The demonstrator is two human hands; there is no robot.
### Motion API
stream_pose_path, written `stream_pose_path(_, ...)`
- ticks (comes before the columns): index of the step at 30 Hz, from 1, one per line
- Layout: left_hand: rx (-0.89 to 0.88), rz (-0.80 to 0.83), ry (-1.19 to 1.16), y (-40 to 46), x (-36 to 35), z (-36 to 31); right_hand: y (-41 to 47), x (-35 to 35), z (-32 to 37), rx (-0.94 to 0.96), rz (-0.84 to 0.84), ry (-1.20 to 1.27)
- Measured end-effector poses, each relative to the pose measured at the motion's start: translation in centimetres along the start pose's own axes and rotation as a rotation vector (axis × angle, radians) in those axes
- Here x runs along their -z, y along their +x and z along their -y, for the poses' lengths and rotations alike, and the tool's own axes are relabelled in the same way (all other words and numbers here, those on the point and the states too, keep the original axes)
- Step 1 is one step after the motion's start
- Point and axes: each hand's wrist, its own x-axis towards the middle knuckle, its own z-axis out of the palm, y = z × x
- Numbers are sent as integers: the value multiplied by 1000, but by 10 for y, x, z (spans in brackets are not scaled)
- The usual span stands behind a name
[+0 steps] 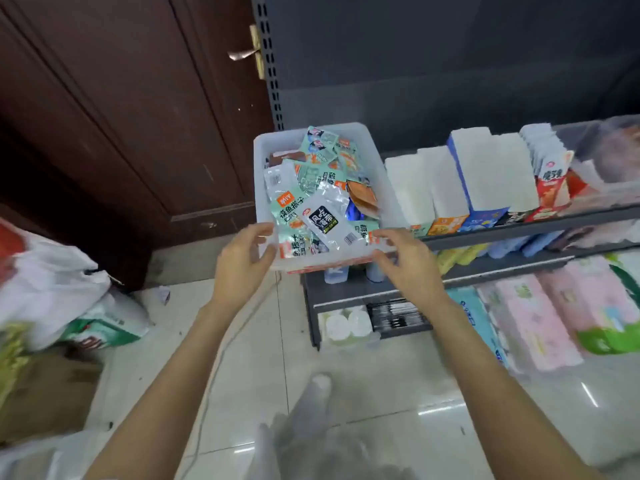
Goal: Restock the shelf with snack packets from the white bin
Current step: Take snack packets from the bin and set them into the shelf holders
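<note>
A: Checking hand positions first. Report both.

B: Left hand (242, 252) is at the near left corner of the white bin (379, 174). Fingers are curved toward the rim, thumb on the near wall. Whether they actually clasp the plastic cannot be told; motion blur hides the contact. Right hand (403, 256) is at the near right corner, fingers spread and only slightly bent, fingertips at the rim. No item is pinched in either hand.

A: Bin location?

B: It sits at the left end of the shelf (519, 225), against the perforated grey upright (272, 64). Its near end overhangs the shelf edge toward the person.

A: Bin contents?

B: Snack packets (311, 188), loosely piled. Most are mint-green; one white packet with a black label (325, 220) lies on top near the front.

A: Adjacent stock?

B: White-topped boxes (450, 181) stand in rows just right of the bin. Red-and-white packets (550, 174) stand further right, inside a clear tray (606, 161). Lower shelves carry pastel wrapped packs (540, 317).

A: Surroundings?

B: Brown door (121, 116) to the left, brass handle (247, 51) near the upright. White plastic bags (52, 282) lie on the tiled floor (242, 341).
</note>
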Motion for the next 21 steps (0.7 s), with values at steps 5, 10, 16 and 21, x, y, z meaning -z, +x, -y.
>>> stream_pose_path(5, 24, 66, 109, 71, -16, 26, 63, -21, 1, 5, 115, -23)
stream_pose_path(10, -94, 206, 431, 125, -28, 54, 104, -64, 19, -28, 302, -86)
stream_pose_path(16, -180, 398, 669, 142, -42, 56, 123, -105, 30, -118, 449, -441)
stream_pose_path(21, -213, 477, 701, 145, -57, 49, 131, -107, 28, -121, 360, -424)
